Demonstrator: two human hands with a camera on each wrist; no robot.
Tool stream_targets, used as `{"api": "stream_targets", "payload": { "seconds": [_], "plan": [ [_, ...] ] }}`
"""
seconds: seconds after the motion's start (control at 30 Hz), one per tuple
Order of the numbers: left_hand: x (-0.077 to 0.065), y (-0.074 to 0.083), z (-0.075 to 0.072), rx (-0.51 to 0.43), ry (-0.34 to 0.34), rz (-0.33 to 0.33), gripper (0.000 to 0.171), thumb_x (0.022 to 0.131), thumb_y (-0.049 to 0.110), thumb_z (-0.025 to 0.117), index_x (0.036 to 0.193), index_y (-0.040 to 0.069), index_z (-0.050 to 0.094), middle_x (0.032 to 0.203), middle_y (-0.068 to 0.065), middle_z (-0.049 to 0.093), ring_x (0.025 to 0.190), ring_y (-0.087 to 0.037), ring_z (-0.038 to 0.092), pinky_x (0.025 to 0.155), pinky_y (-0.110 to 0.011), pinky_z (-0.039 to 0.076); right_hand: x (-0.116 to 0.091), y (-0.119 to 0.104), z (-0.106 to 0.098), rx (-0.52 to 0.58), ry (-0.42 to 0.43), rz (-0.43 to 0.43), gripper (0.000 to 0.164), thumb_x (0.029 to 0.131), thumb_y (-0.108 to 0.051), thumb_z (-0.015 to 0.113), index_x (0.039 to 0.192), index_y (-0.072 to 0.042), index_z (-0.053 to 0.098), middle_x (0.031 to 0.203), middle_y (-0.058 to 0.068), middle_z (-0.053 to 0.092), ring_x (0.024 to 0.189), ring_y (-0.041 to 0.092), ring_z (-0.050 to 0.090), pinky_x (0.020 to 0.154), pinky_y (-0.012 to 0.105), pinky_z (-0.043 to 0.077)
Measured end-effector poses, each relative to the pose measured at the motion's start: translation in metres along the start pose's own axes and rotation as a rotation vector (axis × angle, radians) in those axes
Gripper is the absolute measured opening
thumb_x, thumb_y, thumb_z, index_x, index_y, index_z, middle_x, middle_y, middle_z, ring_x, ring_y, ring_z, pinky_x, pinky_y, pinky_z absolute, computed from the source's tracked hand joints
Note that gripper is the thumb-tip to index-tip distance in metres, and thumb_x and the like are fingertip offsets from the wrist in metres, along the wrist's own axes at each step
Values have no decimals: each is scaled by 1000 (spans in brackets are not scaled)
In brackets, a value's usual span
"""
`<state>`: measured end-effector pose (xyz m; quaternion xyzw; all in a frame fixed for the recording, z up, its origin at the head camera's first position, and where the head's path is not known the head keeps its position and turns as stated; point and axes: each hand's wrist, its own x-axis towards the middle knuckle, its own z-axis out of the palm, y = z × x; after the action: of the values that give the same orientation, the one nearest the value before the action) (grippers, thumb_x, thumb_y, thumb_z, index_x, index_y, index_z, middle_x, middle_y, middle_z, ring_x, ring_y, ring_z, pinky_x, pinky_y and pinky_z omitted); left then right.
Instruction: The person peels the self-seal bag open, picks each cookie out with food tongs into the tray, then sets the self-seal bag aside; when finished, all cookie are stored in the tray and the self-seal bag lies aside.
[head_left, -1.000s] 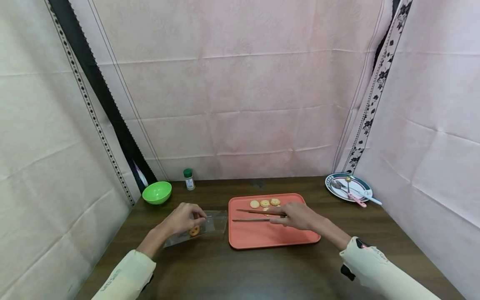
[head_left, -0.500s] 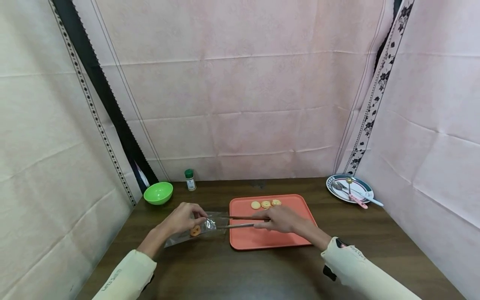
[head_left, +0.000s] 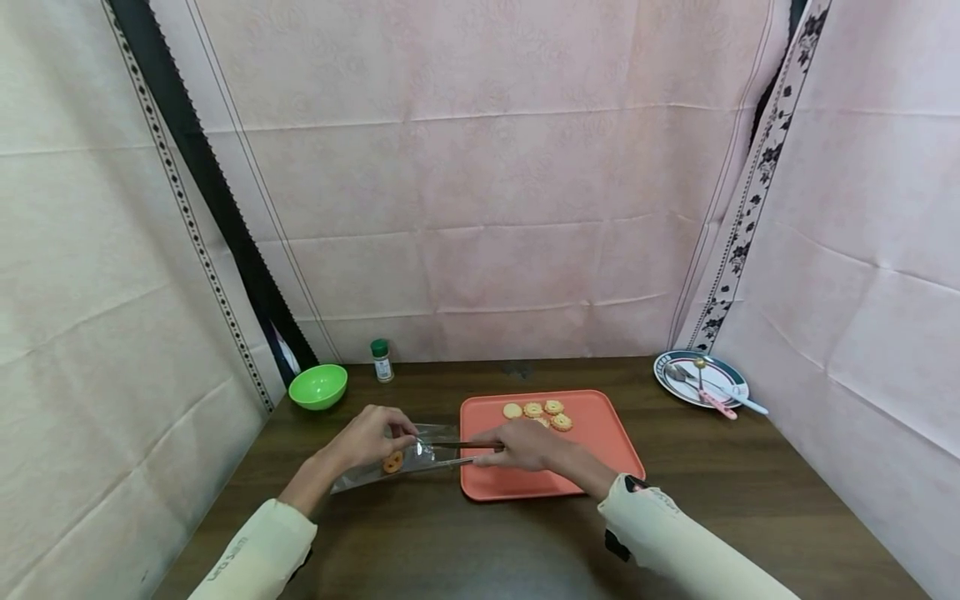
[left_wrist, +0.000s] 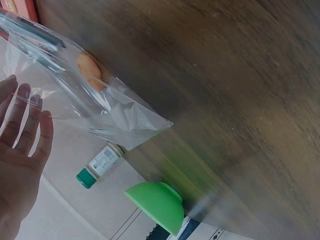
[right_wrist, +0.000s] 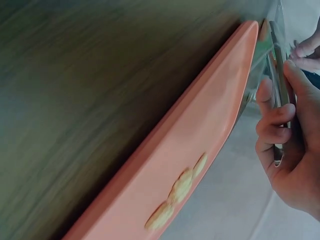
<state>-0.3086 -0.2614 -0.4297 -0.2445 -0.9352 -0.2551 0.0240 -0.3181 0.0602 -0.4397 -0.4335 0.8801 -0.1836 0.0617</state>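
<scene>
My left hand [head_left: 375, 437] pinches the upper edge of a clear plastic bag [left_wrist: 125, 117], lifting its mouth. One round cookie [head_left: 393, 462] lies inside the bag, showing as an orange-brown disc [left_wrist: 89, 69] in the left wrist view. With curled fingers, my right hand [head_left: 517, 445] grips metal tongs [right_wrist: 278, 150] near the bag's mouth. The two tong arms [left_wrist: 37, 32] reach into the bag, spread apart, their tips short of the cookie. Beneath my right hand is a coral tray [head_left: 525, 483], with several pale cookies [head_left: 553, 407] at its far side.
A green bowl [head_left: 318, 387] and a small green-capped bottle [head_left: 382, 362] stand at the back left. At the back right, a plate [head_left: 663, 373] bears a spoon and other utensils. Cloth walls [head_left: 480, 208] close in the wooden table [head_left: 420, 542].
My right hand has moved left from over the tray, bringing the tongs into the bag. Cookies it was covering on the tray now show. My left hand has stayed nearly still.
</scene>
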Motion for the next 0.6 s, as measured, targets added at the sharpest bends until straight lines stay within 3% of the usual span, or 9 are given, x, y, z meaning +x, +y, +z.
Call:
{"api": "stream_targets", "payload": {
  "seconds": [0.1,0.2,0.33,0.6],
  "plan": [
    [0,0,-1,2,3,4,6,93,12,80,97,16,80,85,10,68,76,-13,61,63,-25,52,11,-5,5,-20,3,0,50,103,-51,60,144,-22,64,128,-6,72,81,-3,65,71,25,52],
    [-1,0,-1,-1,5,7,7,93,11,79,97,16,80,85,10,68,76,-12,61,63,-25,52,20,-9,9,-48,9,14,50,102,-50,63,142,-22,66,107,-9,76,76,-1,64,64,24,51],
    [-1,-1,-1,-7,5,6,7,93,10,79,97,15,80,84,9,68,76,-13,61,63,-25,52,27,-11,14,-72,16,33,51,100,-51,65,141,-22,67,80,-15,69,63,1,57,54,21,44],
    [-3,1,-2,-15,-1,17,6,93,10,78,99,12,81,83,9,68,76,-14,61,63,-25,51,32,-15,18,-82,11,74,54,99,-56,63,142,-24,66,73,-14,61,55,3,49,50,21,38]
  ]
}}
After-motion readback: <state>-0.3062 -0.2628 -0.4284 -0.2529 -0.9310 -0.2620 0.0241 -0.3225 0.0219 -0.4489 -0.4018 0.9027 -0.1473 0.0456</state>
